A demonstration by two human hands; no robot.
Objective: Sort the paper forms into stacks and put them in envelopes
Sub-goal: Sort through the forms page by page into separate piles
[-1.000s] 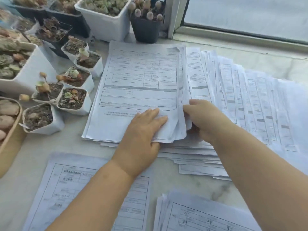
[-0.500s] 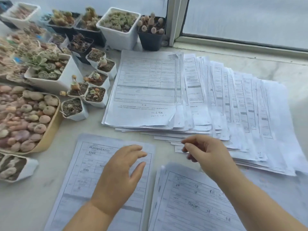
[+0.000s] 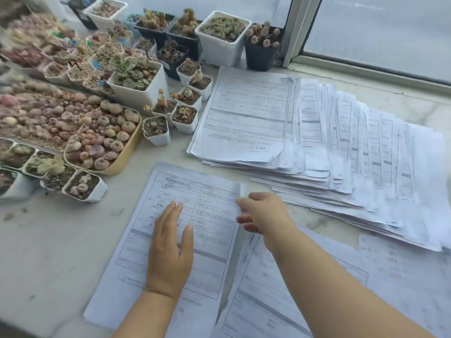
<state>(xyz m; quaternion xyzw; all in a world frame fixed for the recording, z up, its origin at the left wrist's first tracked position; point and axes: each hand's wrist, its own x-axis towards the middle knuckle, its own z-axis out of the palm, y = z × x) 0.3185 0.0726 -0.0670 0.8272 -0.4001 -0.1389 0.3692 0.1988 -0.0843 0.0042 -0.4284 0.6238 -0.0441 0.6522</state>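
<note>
While the left hand (image 3: 170,250) lies flat (fingers straight) on a form (image 3: 210,215), the right hand (image 3: 262,213) pinches its edge.

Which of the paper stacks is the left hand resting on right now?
The near-left stack, beside the succulent pots. The left hand lies flat on its top form; the fanned pile and near-right stack lie apart.

Left hand (image 3: 170,250) lies flat on the near form (image 3: 210,215), right hand (image 3: 262,212) grips its right edge. Fanned stack of forms (image 3: 341,147) at 1 o'clock, succulent pots (image 3: 136,76) at 10, second pile (image 3: 280,289) at 5.
</note>
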